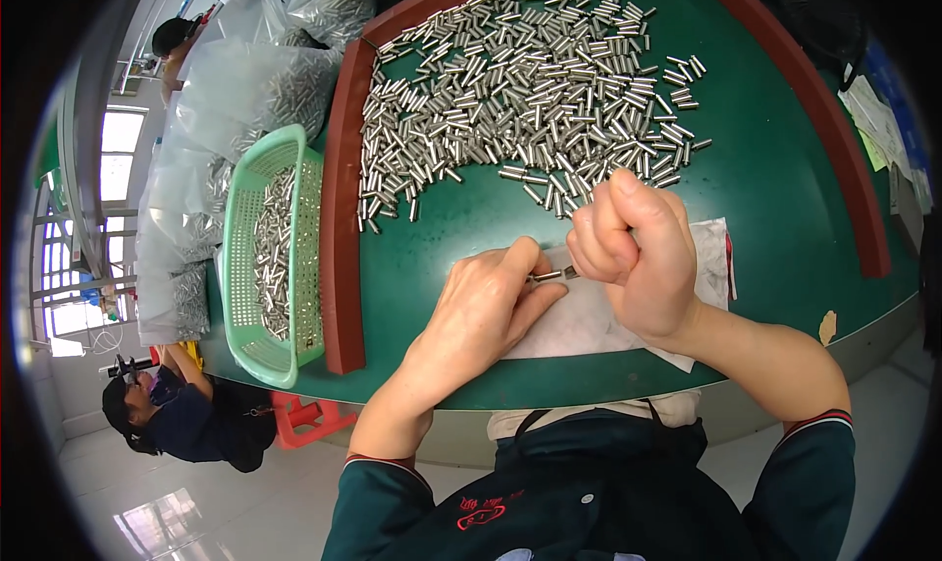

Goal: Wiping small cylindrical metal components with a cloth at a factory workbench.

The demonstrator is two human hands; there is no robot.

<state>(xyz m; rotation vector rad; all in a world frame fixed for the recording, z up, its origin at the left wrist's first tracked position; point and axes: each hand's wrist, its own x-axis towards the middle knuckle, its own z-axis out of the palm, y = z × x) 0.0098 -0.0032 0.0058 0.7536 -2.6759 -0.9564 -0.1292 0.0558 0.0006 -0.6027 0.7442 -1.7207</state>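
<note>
My left hand (483,298) pinches a small silver metal pin (548,276) between thumb and fingertips, its free end toward my other hand. Closed like a fist, my right hand (643,257) faces it from the right. From its curled fingers a short dark metal tip (571,272) pokes out, close to the pin's end; whether they touch I cannot tell. The rest of what this fist holds is hidden. Both hands are above a whitish cloth (579,327) on the green tabletop (746,198). Beyond them spreads a big heap of similar metal pins (520,80).
Dark red rails (343,217) border the table at left, back and right. Left of the rail stands a green plastic basket (235,257) holding pins. Clear bags (221,95) of pins lie behind it. Another person (196,414) works at far left, near a red stool (306,422).
</note>
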